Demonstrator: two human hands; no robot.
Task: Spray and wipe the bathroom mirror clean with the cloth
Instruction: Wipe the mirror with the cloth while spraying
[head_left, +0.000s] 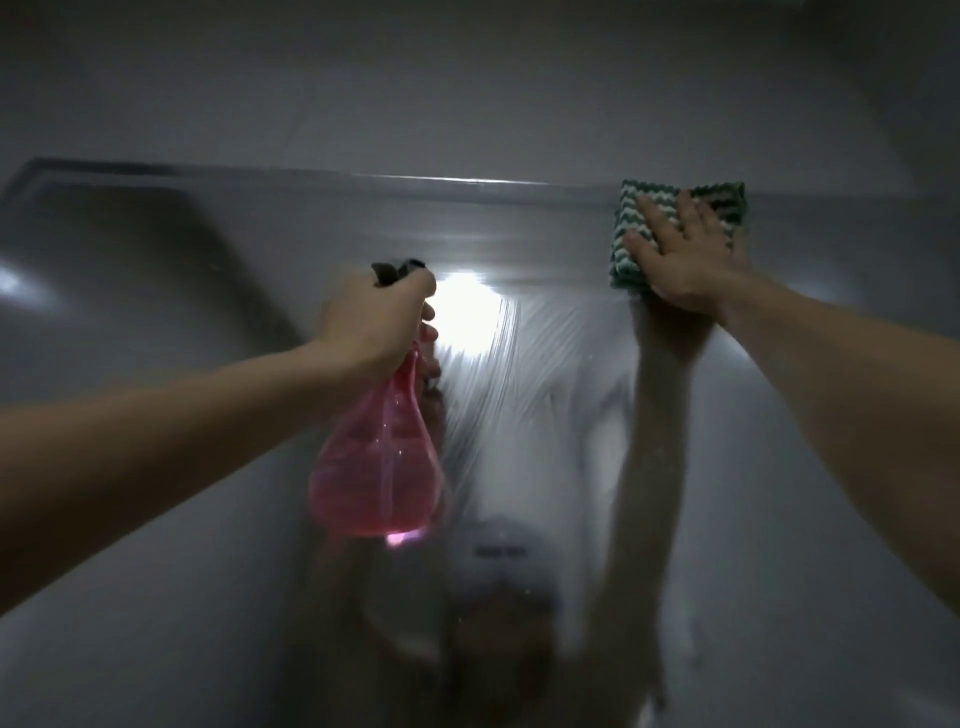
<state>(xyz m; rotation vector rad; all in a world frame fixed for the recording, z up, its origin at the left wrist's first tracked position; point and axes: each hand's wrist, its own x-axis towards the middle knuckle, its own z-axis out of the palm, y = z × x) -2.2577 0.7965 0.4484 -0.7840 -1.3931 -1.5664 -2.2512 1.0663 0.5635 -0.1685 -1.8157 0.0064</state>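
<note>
Glass mirror (519, 415) streaked wet, room dim, reflection apparently blurred.

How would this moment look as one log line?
left hand: grips pink spray bottle | right hand: presses cloth on mirror top | streaks visible

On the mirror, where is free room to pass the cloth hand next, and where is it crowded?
Free glass lies left of the cloth, along the mirror top edge, and below the right hand. It is crowded at centre left, where the left hand holds the bottle before the glass.
</note>
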